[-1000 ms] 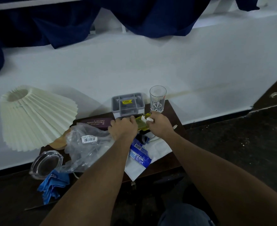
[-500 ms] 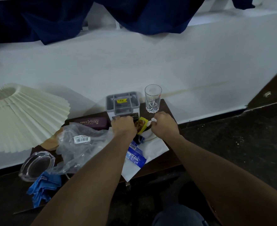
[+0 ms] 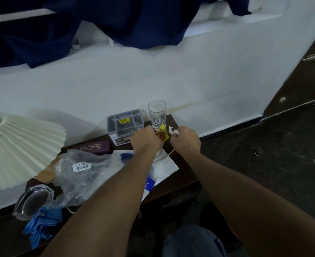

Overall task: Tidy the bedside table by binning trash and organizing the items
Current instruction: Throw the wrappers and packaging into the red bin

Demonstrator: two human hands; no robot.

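Note:
On the dark bedside table (image 3: 182, 180) my left hand (image 3: 146, 140) pinches a small yellow wrapper (image 3: 163, 134) just in front of the clear drinking glass (image 3: 157, 114). My right hand (image 3: 185, 139) grips a scrap of white tissue (image 3: 172, 131) beside it. A grey organizer box (image 3: 124, 123) stands left of the glass. Behind my left forearm lie a maroon glasses case (image 3: 94, 147), a crumpled clear plastic bag (image 3: 82, 175) with a barcode label, a white paper (image 3: 164, 168) and a blue-printed packet (image 3: 149, 183).
A cream pleated lampshade (image 3: 17, 147) leans at the table's left end. A glass ashtray (image 3: 33, 200) and a blue cloth (image 3: 41, 226) sit at the front left corner. A white wall runs behind, with dark blue curtains (image 3: 127, 19) above. Dark floor (image 3: 264, 154) lies to the right.
Both hands lifted slightly and drew apart; the yellow wrapper now stands up in my left hand in front of the glass. The view shifted a little.

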